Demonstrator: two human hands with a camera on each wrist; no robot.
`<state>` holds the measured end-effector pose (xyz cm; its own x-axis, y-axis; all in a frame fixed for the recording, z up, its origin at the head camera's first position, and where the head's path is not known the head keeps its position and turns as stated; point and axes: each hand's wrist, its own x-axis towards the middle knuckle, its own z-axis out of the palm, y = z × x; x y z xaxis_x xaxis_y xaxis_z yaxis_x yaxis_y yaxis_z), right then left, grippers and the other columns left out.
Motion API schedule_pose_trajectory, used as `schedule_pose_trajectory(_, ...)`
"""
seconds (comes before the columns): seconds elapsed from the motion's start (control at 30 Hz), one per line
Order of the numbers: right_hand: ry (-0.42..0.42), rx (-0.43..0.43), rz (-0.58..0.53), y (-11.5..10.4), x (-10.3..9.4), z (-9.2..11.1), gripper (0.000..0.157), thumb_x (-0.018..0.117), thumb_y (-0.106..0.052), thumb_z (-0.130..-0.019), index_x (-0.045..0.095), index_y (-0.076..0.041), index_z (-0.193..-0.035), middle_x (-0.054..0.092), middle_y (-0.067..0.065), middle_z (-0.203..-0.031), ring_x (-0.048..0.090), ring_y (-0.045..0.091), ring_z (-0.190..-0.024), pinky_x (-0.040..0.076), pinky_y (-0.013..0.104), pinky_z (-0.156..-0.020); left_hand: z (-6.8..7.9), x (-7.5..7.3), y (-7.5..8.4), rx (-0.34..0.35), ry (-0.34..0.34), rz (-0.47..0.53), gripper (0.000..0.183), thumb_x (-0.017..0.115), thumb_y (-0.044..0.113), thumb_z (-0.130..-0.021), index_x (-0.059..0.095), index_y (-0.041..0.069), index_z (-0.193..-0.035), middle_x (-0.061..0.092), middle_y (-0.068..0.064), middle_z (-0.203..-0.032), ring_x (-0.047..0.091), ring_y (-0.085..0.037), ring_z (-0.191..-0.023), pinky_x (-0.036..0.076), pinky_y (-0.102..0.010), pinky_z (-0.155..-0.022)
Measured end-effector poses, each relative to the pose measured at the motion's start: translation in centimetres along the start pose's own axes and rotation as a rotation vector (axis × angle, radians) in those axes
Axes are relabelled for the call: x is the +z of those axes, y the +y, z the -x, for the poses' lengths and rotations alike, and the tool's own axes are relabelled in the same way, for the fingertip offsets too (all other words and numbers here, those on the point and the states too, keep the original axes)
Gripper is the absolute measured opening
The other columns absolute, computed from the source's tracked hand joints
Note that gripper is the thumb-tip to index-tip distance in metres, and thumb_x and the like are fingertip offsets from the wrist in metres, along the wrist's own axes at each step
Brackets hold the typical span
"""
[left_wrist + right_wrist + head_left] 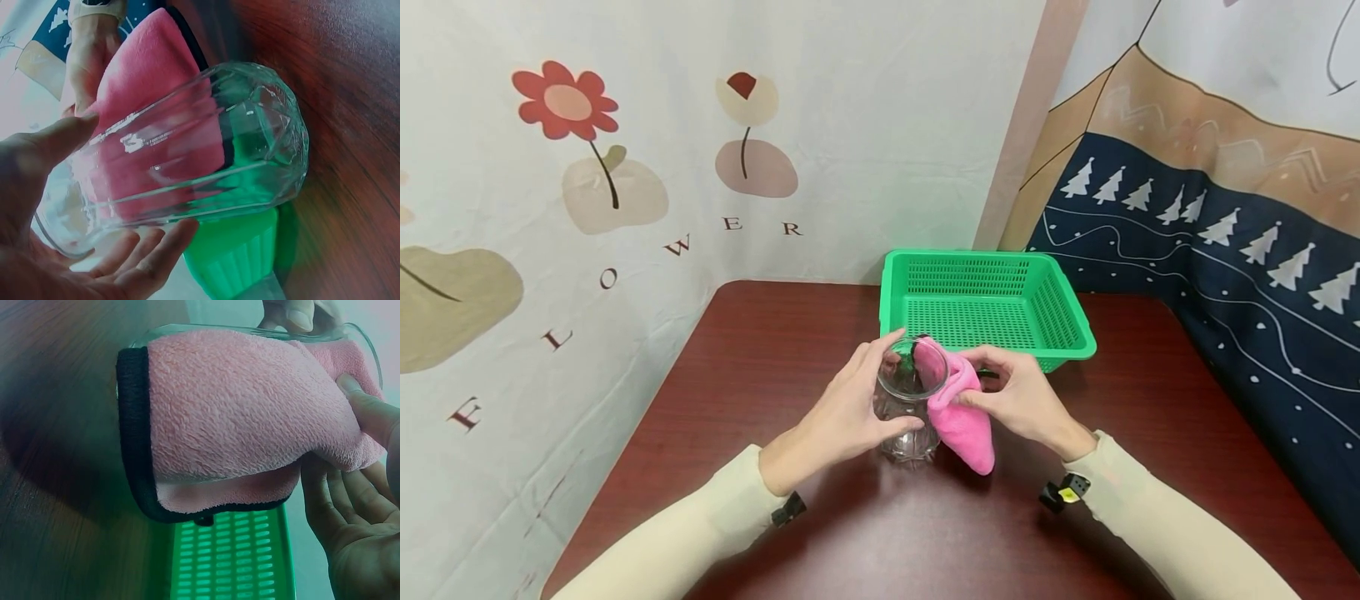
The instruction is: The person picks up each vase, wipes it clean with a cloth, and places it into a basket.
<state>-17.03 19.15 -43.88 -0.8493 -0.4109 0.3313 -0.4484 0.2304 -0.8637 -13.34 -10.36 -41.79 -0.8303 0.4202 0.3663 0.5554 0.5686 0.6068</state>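
A clear glass jar (912,417) with faceted sides stands upright in the middle of the head view. My left hand (850,404) grips it from the left, thumb in front and fingers behind, near the rim. Pink cloth (964,417) with a dark edging hangs at the jar's right side, its top bunched at the mouth. My right hand (1018,396) pinches this cloth between thumb and fingers. In the right wrist view the cloth (231,406) covers most of the jar. Through the glass, the left wrist view shows the cloth (150,69) behind the jar (262,125).
A green plastic basket (895,283) with slotted walls sits at the back of the dark red-brown wooden table (760,358), just behind the hands. A printed curtain (865,125) with flowers and letters hangs behind and to the left. Navy fabric with white trees (1240,258) hangs at the right.
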Motion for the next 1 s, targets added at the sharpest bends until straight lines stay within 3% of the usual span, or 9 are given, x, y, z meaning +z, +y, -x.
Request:
schedule_pose_trajectory(0.17, 0.021, 0.015, 0.036, 0.0, -0.7, 0.2, 0.050, 0.099, -0.003, -0.091, 0.083, -0.009, -0.137, 0.085, 0.011, -0.133, 0.079, 0.006, -0.114, 0.070, 0.026, -0.095, 0.2, 0.3, 0.7, -0.070, 0.027, -0.035, 0.119, 0.108, 0.034, -0.086, 0.037, 0.018, -0.179, 0.064, -0.012, -0.143, 0.072, -0.024, -0.124, 0.066, -0.044, -0.100)
schedule_pose_trajectory(0.4, 0.047, 0.038, 0.073, 0.2, -1.7, 0.5, 0.052, 0.101, -0.006, -0.090, 0.082, -0.010, -0.139, 0.085, 0.010, -0.134, 0.077, 0.005, -0.117, 0.070, 0.024, -0.095, 0.1, 0.7, 1.1, -0.132, 0.045, -0.067, 0.116, 0.107, 0.043, -0.086, 0.039, 0.023, -0.178, 0.062, -0.008, -0.138, 0.075, -0.020, -0.113, 0.068, -0.043, -0.094)
schedule_pose_trajectory(0.6, 0.055, 0.043, 0.074, 0.3, -2.3, 0.7, 0.053, 0.100, -0.006, -0.091, 0.082, -0.010, -0.140, 0.084, 0.011, -0.136, 0.077, 0.004, -0.119, 0.069, 0.024, -0.095, -0.1, 0.6, 0.8, -0.089, 0.051, -0.053, 0.111, 0.107, 0.032, -0.087, 0.042, 0.018, -0.177, 0.065, -0.010, -0.134, 0.074, -0.023, -0.118, 0.066, -0.043, -0.096)
schedule_pose_trajectory(0.8, 0.043, 0.056, 0.081, 0.2, -2.6, 0.7, 0.053, 0.100, -0.010, -0.093, 0.081, -0.013, -0.142, 0.084, 0.007, -0.138, 0.077, 0.006, -0.121, 0.069, 0.024, -0.098, -0.6, -0.2, 0.2, -0.064, 0.006, 0.034, 0.110, 0.104, 0.015, -0.089, 0.041, 0.017, -0.180, 0.066, -0.014, -0.136, 0.071, -0.026, -0.121, 0.072, -0.041, -0.094)
schedule_pose_trajectory(1.0, 0.042, 0.067, 0.085, 0.1, -2.9, 0.8, 0.054, 0.100, -0.011, -0.093, 0.081, -0.015, -0.143, 0.084, 0.006, -0.139, 0.077, 0.008, -0.121, 0.069, 0.025, -0.097, -0.9, -1.1, -0.6, -0.022, -0.066, 0.098, 0.108, 0.099, 0.006, -0.092, 0.040, 0.016, -0.181, 0.066, -0.017, -0.141, 0.070, -0.030, -0.132, 0.072, -0.052, -0.102)
